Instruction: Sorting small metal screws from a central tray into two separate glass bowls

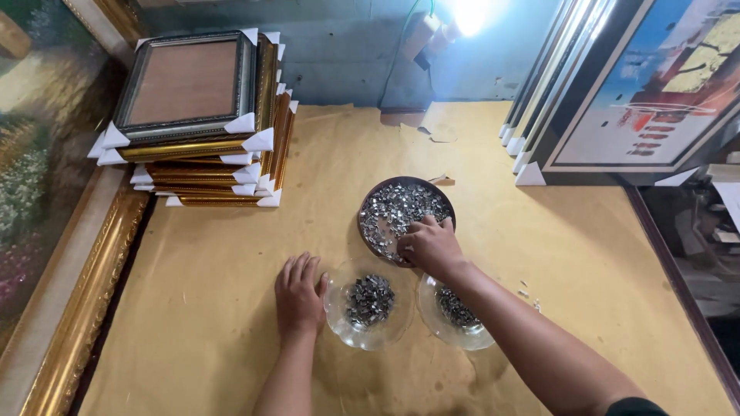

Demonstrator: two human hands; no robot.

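The right hand point(428, 245) digs curled fingers into the small metal clips heaped in a dark round tray point(370, 202) at the frame's centre; whether it has pinched any cannot be told. The left hand point(299, 291) lies flat and empty against a clear glass dish point(338, 317) of clips, with a second glass dish point(432, 316) just to its right. All sit on a tan paper-covered table point(586, 262). Stacked gold picture frames point(202, 115) fill the upper left, leaning framed paintings point(640, 85) the upper right.

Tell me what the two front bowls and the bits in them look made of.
The two bowls look like clear glass or plastic: the yellow table shows through their rims. The small pieces look like shiny silver metal, glinting under the lamp.
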